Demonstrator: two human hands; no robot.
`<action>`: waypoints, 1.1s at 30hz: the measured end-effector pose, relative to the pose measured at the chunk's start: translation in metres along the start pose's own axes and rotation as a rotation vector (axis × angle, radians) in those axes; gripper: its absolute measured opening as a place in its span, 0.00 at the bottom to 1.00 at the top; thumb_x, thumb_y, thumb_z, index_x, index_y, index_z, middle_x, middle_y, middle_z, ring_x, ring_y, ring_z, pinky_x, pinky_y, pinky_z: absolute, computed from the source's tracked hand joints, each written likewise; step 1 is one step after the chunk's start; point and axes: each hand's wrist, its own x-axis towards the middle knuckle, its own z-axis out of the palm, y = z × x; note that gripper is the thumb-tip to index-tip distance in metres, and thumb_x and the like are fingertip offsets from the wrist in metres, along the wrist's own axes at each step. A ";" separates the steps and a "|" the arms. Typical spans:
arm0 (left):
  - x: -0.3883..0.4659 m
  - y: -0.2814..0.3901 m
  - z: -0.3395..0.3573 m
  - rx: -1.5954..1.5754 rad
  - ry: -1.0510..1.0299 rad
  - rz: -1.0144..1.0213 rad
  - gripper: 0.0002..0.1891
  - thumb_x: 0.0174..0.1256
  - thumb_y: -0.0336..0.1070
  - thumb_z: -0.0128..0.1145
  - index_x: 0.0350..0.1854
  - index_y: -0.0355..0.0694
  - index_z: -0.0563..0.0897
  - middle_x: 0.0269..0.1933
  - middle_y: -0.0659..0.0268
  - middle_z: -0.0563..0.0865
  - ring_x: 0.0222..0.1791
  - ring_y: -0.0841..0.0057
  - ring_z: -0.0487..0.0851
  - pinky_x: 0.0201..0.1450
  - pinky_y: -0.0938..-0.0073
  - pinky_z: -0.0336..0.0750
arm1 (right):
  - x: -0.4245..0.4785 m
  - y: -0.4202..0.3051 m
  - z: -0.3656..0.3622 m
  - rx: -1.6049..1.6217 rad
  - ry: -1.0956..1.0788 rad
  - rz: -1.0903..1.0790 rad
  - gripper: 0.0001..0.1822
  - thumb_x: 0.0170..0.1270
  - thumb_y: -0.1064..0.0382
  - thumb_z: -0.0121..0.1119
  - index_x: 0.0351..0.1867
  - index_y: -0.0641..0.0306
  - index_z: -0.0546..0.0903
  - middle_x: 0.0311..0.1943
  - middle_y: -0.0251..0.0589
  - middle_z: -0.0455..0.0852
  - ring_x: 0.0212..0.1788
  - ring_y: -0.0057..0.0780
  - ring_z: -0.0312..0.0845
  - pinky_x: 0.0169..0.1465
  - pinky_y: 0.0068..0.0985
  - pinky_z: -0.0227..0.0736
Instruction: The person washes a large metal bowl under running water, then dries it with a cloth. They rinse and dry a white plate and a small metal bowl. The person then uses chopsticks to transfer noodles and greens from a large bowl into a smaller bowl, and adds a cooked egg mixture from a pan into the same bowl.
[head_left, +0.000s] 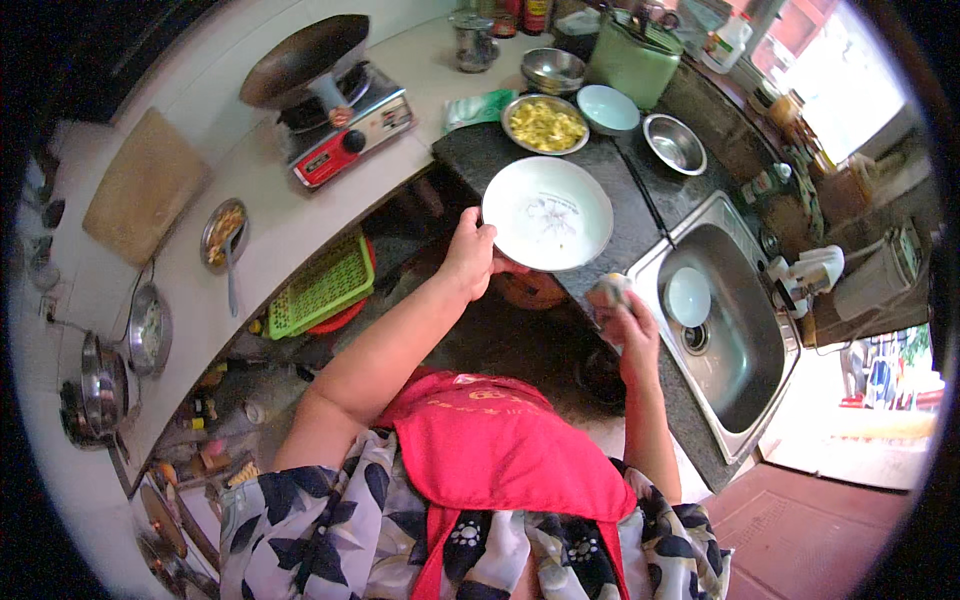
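Observation:
My left hand (474, 255) grips the left rim of a white bowl (547, 214) with a printed pattern inside, tilted so that its inside faces me. Lower right of that bowl, my right hand (631, 319) is closed on a small blurred item (609, 291), perhaps a cloth or sponge. In the steel sink (739, 367) at the right lies a small white bowl (688, 297) beside the drain. Behind the held bowl, a metal bowl of yellow food (544, 125) stands on the dark counter, with a pale bowl (608, 109) and a steel bowl (675, 144) near it.
A gas stove (352, 135) with a wok (304, 60) stands on the white counter at the left. Nearer are a dish of food with a spoon (223, 234) and a cutting board (146, 187). A green basket (322, 292) sits below the counter. A green container (634, 60) stands at the back.

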 end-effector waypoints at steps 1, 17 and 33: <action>0.008 -0.001 0.011 -0.015 -0.021 0.006 0.17 0.66 0.27 0.34 0.57 0.37 0.57 0.53 0.50 0.70 0.45 0.59 0.80 0.30 0.59 0.85 | 0.003 0.004 0.000 -0.029 -0.065 -0.008 0.19 0.62 0.65 0.54 0.55 0.67 0.73 0.35 0.34 0.81 0.29 0.15 0.73 0.30 0.14 0.68; 0.119 -0.033 0.152 0.273 -0.301 -0.246 0.20 0.64 0.25 0.34 0.60 0.39 0.57 0.54 0.51 0.72 0.45 0.58 0.81 0.27 0.56 0.84 | 0.077 -0.033 0.047 -0.747 -0.717 -0.400 0.14 0.63 0.62 0.53 0.48 0.64 0.77 0.45 0.53 0.80 0.49 0.46 0.76 0.53 0.34 0.70; 0.144 -0.090 0.114 0.152 -0.214 -0.340 0.21 0.69 0.31 0.40 0.62 0.35 0.56 0.55 0.53 0.72 0.48 0.60 0.80 0.39 0.58 0.83 | 0.324 -0.043 -0.141 -0.064 0.352 -0.044 0.26 0.64 0.57 0.54 0.61 0.66 0.66 0.43 0.39 0.79 0.37 0.23 0.76 0.35 0.21 0.74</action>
